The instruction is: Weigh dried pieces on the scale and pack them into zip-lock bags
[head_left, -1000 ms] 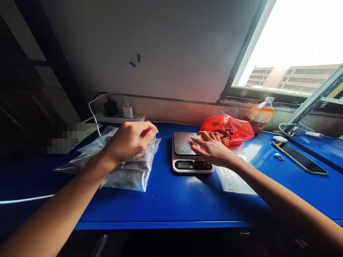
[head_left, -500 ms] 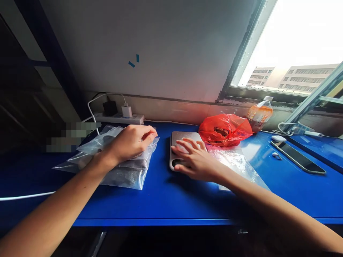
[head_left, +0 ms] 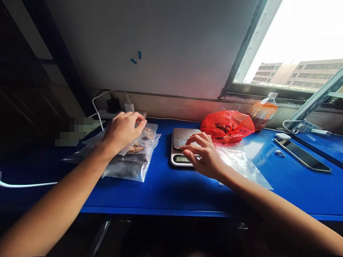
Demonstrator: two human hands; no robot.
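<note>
My left hand (head_left: 124, 130) hovers over a stack of clear plastic bags (head_left: 131, 167), fingers loosely bent, a gap beside the thumb and nothing seen in its grasp. Brown dried pieces (head_left: 135, 148) show inside the upper bag just below it. My right hand (head_left: 205, 155) is open, its bent fingers spread over the right part of a small digital scale (head_left: 175, 142). The fingers hide part of the metal plate and of the display (head_left: 181, 159); whether they touch the scale I cannot tell. Fine crumbs dot the plate.
A red plastic bag (head_left: 241, 125) with brown pieces stands behind the scale, beside an orange drink bottle (head_left: 264, 112). A clear flat bag (head_left: 246, 166) lies under my right forearm. Further right are a phone (head_left: 302, 154) and an earbud (head_left: 279, 153). A white cable (head_left: 98, 112) runs behind the stack.
My left hand has risen from the bag stack, baring the brown pieces. My right hand has drawn back to the right, uncovering more of the scale's plate and display. The view has shifted slightly.
</note>
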